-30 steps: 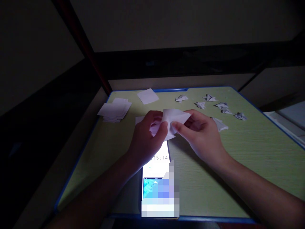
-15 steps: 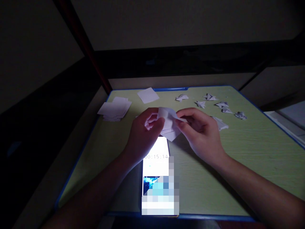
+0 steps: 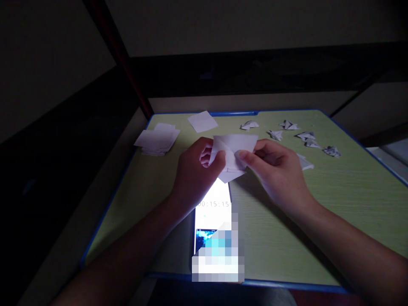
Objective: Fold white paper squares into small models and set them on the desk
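Observation:
A white sheet of folded paper [image 3: 234,144] is held up over the middle of the table, its top edge spread flat and a pointed flap hanging at the bottom. My left hand [image 3: 197,170] grips its left side, thumb on the near face and fingers behind. On the right side, my right hand [image 3: 279,168] pinches the paper with the thumb pressed on its front. Below the paper lies a phone [image 3: 212,216] with a lit screen that shows a running timer; its lower part is blurred out.
A pile of white paper sheets [image 3: 157,140] lies at the left, and a single square sheet [image 3: 203,122] at the back. Several small folded paper pieces [image 3: 305,136] are scattered at the back right. Another folded paper [image 3: 305,162] is partly behind my right hand. The green table [image 3: 334,212] has a blue rim.
The held paper has been opened out wider, its curled right flap now spread flat. My right thumb presses on its face. The view has shifted slightly.

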### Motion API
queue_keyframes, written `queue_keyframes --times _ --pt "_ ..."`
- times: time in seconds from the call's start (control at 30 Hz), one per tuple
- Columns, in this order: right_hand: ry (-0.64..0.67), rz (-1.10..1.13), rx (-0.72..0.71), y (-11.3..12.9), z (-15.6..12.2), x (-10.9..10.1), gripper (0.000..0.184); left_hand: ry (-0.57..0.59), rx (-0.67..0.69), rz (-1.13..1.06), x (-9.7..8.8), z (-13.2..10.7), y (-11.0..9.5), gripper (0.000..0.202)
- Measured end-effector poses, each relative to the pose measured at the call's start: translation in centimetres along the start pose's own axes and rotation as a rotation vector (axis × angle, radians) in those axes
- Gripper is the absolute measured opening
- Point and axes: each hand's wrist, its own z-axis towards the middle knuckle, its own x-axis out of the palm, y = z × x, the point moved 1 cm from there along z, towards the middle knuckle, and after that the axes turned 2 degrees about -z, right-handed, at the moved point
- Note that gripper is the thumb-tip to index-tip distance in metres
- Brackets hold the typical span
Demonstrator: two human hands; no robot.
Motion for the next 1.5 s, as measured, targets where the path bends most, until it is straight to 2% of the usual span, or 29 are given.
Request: queue_keyframes --times 0.13,0.23,0.4,0.6,0.77,1.0,1.33,1.47,1.5 --pt "-0.021 -0.045 -0.033 0.3 -0.2 0.2 0.013 -0.011 0.062 0.092 0.0 -0.3 0.1 0.008" --pt "-0.017 -0.062 -0.100 0.6 -0.5 0.4 0.011 -0.027 0.056 0.100 0.0 -0.4 0.1 0.011" --pt "0.033 -0.070 -0.176 0.5 -0.9 0.6 0.013 -0.024 0.020 0.032 0.0 -0.3 -0.1 0.014" --pt "-0.020 -0.123 -0.201 0.5 -0.7 0.4 0.015 0.047 0.054 -0.096 0.1 -0.2 -0.3 0.011" --pt "-0.028 -0.114 -0.190 0.7 -0.6 0.3 0.014 0.095 0.035 -0.103 0.0 -0.2 -0.6 0.011" --pt "0.026 -0.076 -0.146 0.7 -0.4 0.2 0.009 0.215 -0.040 -0.180 -0.2 0.1 -1.0 0.011" --pt "0.098 -0.008 -0.114 -0.2 -0.1 -0.3 0.016 0.182 -0.106 -0.212 -0.7 0.3 -0.9 0.018" --pt "0.085 0.023 -0.075 -0.4 0.1 -0.1 0.004 0.187 -0.120 -0.266 -0.7 0.3 -0.2 0.023" --pt "0.085 0.032 -0.070 -0.3 0.1 0.0 0.006 0.174 -0.137 -0.283 -0.7 0.3 -0.1 0.025"
